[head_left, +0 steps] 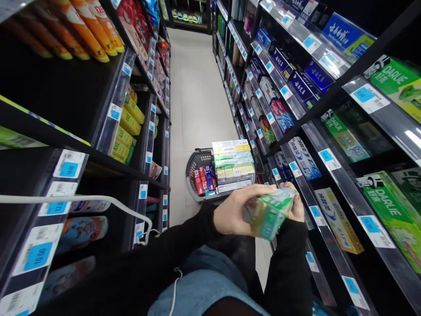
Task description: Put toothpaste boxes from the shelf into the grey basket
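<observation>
Both my hands grip a bundle of green toothpaste boxes in front of me, above my knees. My left hand wraps around the near end of the bundle with fingers closed over its top. My right hand is closed on its far end, close to the right shelf. On the floor just beyond stands a dark shopping basket filled with stacked toothpaste boxes and red packs.
I am low down in a narrow shop aisle with a pale tiled floor. Right shelves hold toothpaste boxes with blue price tags. Left shelves hold yellow boxes and orange tubes. A white cable runs across the left.
</observation>
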`<action>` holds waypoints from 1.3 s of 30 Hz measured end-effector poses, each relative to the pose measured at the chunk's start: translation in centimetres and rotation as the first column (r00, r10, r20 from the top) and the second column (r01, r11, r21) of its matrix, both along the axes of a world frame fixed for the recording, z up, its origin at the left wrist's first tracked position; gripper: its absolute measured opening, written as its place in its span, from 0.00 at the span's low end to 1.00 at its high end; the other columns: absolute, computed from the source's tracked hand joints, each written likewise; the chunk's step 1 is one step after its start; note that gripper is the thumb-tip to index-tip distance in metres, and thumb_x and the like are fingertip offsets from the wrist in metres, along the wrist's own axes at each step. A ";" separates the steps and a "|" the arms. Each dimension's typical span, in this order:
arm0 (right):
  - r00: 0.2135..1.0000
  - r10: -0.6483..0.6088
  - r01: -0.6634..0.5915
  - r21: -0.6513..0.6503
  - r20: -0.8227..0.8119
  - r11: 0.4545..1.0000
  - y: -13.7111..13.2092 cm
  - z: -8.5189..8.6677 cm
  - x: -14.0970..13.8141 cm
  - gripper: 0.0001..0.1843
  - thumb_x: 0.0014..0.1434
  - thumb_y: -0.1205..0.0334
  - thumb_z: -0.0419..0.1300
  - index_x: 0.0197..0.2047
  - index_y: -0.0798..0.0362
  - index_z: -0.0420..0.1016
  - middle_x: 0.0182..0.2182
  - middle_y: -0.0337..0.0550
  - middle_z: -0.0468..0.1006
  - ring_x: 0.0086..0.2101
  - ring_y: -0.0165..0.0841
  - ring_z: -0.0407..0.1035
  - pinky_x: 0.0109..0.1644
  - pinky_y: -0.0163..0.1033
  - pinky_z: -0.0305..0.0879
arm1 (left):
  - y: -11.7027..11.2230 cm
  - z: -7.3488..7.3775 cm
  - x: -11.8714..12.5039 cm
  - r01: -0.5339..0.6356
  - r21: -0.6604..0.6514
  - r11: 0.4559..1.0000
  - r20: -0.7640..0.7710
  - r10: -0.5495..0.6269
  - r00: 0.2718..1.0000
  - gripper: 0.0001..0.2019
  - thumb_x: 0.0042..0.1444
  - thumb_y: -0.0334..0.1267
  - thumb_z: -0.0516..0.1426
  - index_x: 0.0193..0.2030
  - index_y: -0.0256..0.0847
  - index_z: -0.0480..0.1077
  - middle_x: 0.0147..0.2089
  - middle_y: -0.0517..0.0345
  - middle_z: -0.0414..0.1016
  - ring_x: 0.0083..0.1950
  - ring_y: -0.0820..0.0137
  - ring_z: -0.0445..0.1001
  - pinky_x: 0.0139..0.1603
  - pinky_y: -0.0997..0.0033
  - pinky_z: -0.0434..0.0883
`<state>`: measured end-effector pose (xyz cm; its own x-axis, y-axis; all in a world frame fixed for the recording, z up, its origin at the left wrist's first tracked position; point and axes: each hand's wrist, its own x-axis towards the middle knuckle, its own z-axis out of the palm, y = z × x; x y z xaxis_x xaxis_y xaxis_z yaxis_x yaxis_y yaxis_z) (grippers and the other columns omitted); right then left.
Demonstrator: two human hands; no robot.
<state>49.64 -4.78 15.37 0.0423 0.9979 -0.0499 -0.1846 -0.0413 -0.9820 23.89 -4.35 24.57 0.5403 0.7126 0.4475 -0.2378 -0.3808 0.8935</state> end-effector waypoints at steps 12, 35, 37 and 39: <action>0.862 0.168 -0.143 -0.090 0.479 0.986 7.1 -7.2 -0.8 0.36 0.41 0.48 0.70 0.52 0.51 0.70 0.48 0.47 0.76 0.47 0.41 0.70 0.56 0.48 0.64 | 3.6 -16.7 -6.9 -0.523 -0.171 0.835 -0.692 0.276 0.667 0.19 0.49 0.43 0.63 0.44 0.38 0.64 0.43 0.54 0.75 0.45 0.62 0.74 0.47 0.66 0.70; 0.590 -0.061 0.199 -0.072 0.805 0.977 15.2 -17.6 -5.2 0.42 0.38 0.56 0.70 0.57 0.59 0.68 0.50 0.57 0.70 0.54 0.48 0.64 0.59 0.49 0.59 | 10.8 -24.3 -3.4 -0.724 0.037 0.689 -0.978 0.173 0.114 0.18 0.61 0.36 0.56 0.56 0.31 0.61 0.50 0.38 0.73 0.50 0.53 0.75 0.47 0.62 0.70; 0.587 -0.063 0.203 -0.072 0.807 0.976 15.1 -17.4 -5.3 0.43 0.38 0.57 0.70 0.58 0.60 0.66 0.51 0.58 0.70 0.54 0.48 0.64 0.60 0.49 0.59 | 11.1 -23.9 -3.3 -0.719 0.032 0.694 -0.985 0.144 0.096 0.21 0.62 0.39 0.55 0.59 0.31 0.60 0.49 0.37 0.74 0.50 0.52 0.76 0.47 0.61 0.69; 0.588 -0.060 0.206 -0.078 0.807 0.975 15.1 -17.2 -5.6 0.43 0.38 0.57 0.70 0.58 0.61 0.65 0.51 0.59 0.69 0.54 0.48 0.64 0.60 0.50 0.58 | 11.4 -23.6 -3.3 -0.716 0.027 0.698 -0.987 0.131 0.091 0.26 0.63 0.40 0.55 0.63 0.31 0.56 0.49 0.37 0.75 0.49 0.52 0.76 0.48 0.61 0.69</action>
<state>44.01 10.33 -1.81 0.2696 0.9602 -0.0728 0.6512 -0.2375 -0.7208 20.58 7.07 0.95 -0.1513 0.8831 -0.4442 0.8696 0.3326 0.3650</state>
